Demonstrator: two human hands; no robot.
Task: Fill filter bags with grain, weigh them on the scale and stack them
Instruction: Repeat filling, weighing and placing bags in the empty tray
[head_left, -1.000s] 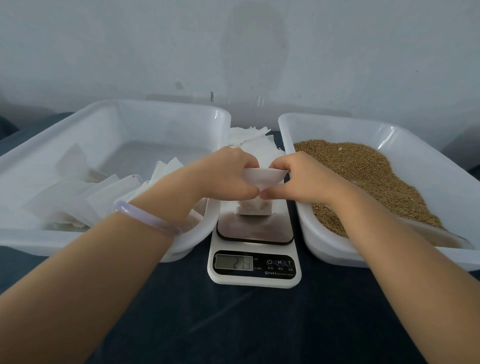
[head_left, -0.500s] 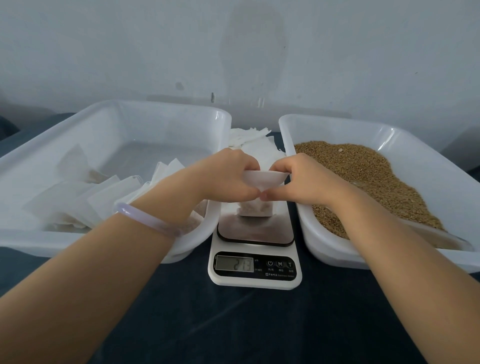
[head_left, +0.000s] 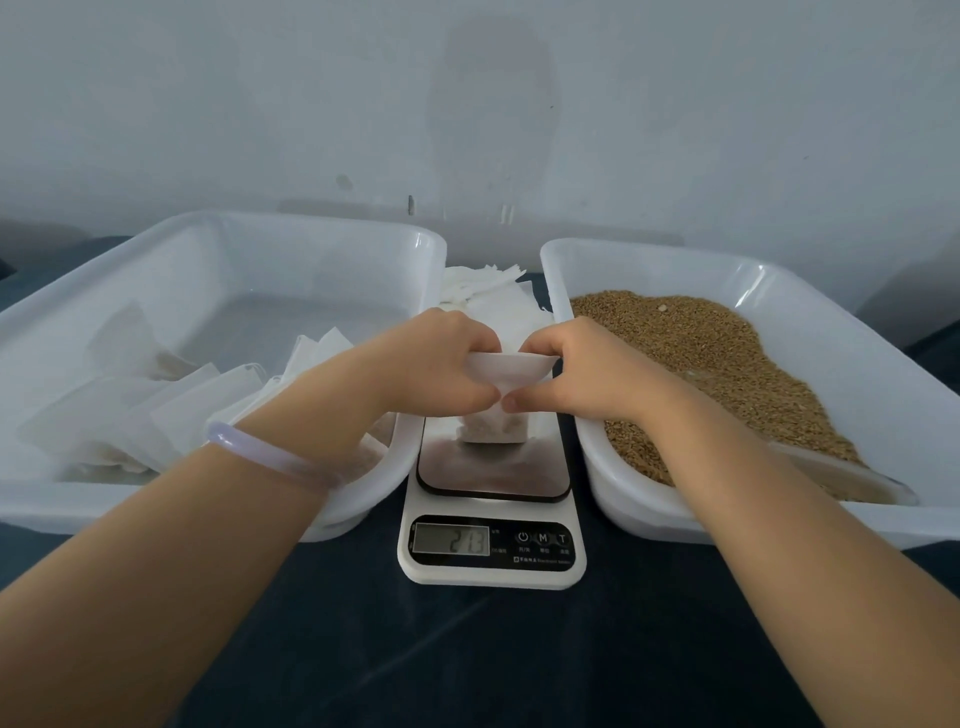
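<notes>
Both hands' curled fingers (head_left: 470, 384) pinch filter bag (head_left: 506, 371) over scale (head_left: 492, 512).

Blurry scale readout (head_left: 451, 540); filter bag (head_left: 506, 371) partly behind hands (head_left: 436, 364) (head_left: 584, 376)

The left forearm (head_left: 156, 545) comes in from the near-left corner of the table (head_left: 467, 654) and the right forearm (head_left: 810, 525) from the near-right corner, and they converge toward the table's middle. The left hand (head_left: 436, 364) is knuckles-up with its fingers curled, pinching the left side of a filter bag (head_left: 506, 370) at its open mouth. The right hand (head_left: 579, 371) mirrors it and pinches the right side. The thumb tips almost meet below the bag's rim
</notes>
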